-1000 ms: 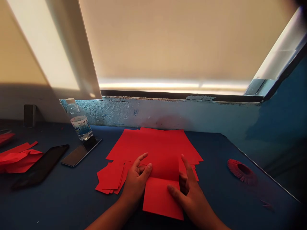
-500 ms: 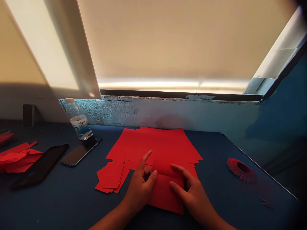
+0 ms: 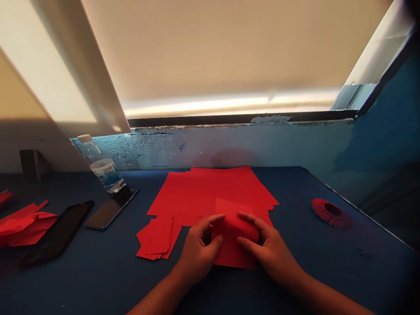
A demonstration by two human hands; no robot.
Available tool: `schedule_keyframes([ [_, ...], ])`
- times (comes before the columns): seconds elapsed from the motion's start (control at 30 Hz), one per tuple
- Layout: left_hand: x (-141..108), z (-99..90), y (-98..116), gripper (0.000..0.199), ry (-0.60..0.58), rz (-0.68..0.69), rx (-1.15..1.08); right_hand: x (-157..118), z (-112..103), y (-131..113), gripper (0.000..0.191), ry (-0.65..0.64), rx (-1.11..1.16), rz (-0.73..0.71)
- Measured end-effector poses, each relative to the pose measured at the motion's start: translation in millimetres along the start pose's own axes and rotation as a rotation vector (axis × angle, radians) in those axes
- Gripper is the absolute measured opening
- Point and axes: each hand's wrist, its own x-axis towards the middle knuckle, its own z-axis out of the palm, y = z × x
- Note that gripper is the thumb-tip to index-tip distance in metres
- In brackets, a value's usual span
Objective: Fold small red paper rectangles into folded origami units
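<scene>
A piece of red paper (image 3: 233,251) bulges in a curve between my two hands. My left hand (image 3: 204,247) grips its left edge, thumb in front and fingers behind the near side. On the opposite edge my right hand (image 3: 271,247) holds it between thumb and curved fingers. Just beyond lies a stack of larger red sheets (image 3: 203,190), partly covered by the held paper. Left of my left hand, several small red paper pieces (image 3: 157,236) overlap in a loose pile.
On the blue table (image 3: 108,275) at left lie a dark phone (image 3: 111,209), a black phone (image 3: 61,229) and crumpled red paper (image 3: 28,227). A water bottle (image 3: 105,170) stands behind them. A fringed red paper ring (image 3: 330,213) sits near the right edge.
My left hand's raised index finger has come down and the hand has closed on the paper's edge. The paper now curves upward, where a crosswise crease showed before. The view has shifted slightly.
</scene>
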Motion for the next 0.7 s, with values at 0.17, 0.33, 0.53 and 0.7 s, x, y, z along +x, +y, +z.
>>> schedule_keyframes([
  [0.17,1.1,0.6,-5.6,0.040,0.058,-0.017,-0.019,0.5,-0.5,1.2,0.048,0.046,-0.122,-0.018],
  [0.33,2.6,1.0,-5.0,0.042,0.056,0.006,-0.114,1.2,0.7,3.7,0.047,0.115,-0.111,-0.002],
  [0.53,3.2,-1.0,-3.7,0.046,0.051,-0.012,-0.183,1.9,2.4,9.8,0.054,0.113,0.016,-0.012],
  [0.7,2.6,-1.4,0.7,0.039,0.046,0.020,-0.107,0.2,3.3,6.8,0.050,0.082,0.067,-0.021],
])
